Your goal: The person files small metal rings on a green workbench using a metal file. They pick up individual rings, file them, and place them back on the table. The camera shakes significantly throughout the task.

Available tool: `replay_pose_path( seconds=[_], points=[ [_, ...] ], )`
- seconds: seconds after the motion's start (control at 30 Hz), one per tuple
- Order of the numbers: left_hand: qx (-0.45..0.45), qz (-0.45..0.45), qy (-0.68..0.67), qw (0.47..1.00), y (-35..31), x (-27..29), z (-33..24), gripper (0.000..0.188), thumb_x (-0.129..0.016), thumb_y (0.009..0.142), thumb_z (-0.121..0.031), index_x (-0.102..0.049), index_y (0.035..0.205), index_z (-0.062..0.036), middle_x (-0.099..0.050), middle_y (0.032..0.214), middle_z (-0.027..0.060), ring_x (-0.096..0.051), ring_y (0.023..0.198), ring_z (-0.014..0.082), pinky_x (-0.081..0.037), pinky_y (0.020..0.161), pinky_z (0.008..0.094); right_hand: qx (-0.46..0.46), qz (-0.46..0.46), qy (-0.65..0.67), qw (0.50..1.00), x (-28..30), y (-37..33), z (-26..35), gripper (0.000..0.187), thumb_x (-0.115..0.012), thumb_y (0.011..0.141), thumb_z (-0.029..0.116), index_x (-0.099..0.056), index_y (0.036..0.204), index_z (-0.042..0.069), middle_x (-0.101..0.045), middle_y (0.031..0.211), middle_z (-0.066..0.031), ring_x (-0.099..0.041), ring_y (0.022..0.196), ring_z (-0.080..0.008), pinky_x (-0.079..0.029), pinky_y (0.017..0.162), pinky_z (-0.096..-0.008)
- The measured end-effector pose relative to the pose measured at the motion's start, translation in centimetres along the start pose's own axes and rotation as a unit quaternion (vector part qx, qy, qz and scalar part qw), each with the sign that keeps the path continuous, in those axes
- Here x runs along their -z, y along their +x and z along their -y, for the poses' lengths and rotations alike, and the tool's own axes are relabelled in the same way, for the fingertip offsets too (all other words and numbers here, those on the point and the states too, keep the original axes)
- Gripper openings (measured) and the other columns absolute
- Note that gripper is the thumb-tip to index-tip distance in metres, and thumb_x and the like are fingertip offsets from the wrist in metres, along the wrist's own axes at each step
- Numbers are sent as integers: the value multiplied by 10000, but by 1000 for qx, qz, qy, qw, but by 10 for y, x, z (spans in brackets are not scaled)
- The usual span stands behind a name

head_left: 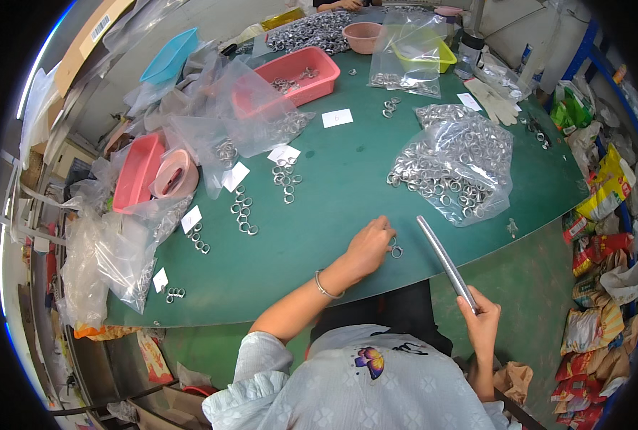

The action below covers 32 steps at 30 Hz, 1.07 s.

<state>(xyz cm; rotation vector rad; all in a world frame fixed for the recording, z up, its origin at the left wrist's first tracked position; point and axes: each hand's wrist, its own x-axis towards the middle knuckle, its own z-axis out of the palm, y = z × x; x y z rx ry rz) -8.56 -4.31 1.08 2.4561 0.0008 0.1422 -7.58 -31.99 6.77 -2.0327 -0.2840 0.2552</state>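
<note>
My right hand [482, 315] is wrapped round the lower end of a tapered metal ring mandrel [444, 258], which slants up and leftward over the table's near edge. Over the green tabletop, the fingers of my left hand [369, 247] are bent together. Right at those fingertips lie silver rings [396, 252]; whether one is pinched is hidden. Beyond both hands, a clear plastic bag [502, 203] full of silver rings lies with its contents spreading at the left. Small groups of rings [244, 209] lie farther left, beside white paper slips [235, 176].
Red trays [326, 84], a pink bowl [178, 172] and plastic bags [122, 247] line the left and far sides of the green table [333, 186]. A white glove [494, 102] lies far right. Colourful packages [591, 322] are stacked along the right. Another person's hand [349, 5] shows at the far edge.
</note>
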Motion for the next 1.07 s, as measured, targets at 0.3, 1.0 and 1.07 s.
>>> replay_pose_path(
  seconds=[0.3, 1.0, 1.07],
  points=[
    [157, -104, -627, 756, -19, 43, -7, 281, -638, 790, 42, -601, 1068, 48, -609, 1028, 82, -589, 927, 135, -491, 838, 273, 16, 86, 54, 995, -1, -1, 15, 213, -694, 761, 60, -634, 927, -59, -462, 595, -21, -391, 545, -48, -329, 487, -207],
    [38, 49, -623, 780, -55, 50, -83, 321, -646, 752, 71, -598, 1069, 70, -569, 1053, 135, -577, 1011, 231, -464, 900, 329, 185, 107, -42, 976, 1, -8, 60, 337, -763, 697, 119, -652, 1006, 42, -592, 643, -126, -534, 471, -195, -412, 455, -288],
    [-1, 68, -629, 775, -55, 50, -80, 325, -589, 799, 101, -569, 1120, 62, -533, 1150, 144, -545, 1076, 229, -454, 936, 335, 194, 100, -48, 975, 0, -8, 59, 353, -767, 693, 130, -651, 1017, 50, -599, 655, -131, -549, 480, -198, -419, 456, -292]
  ],
)
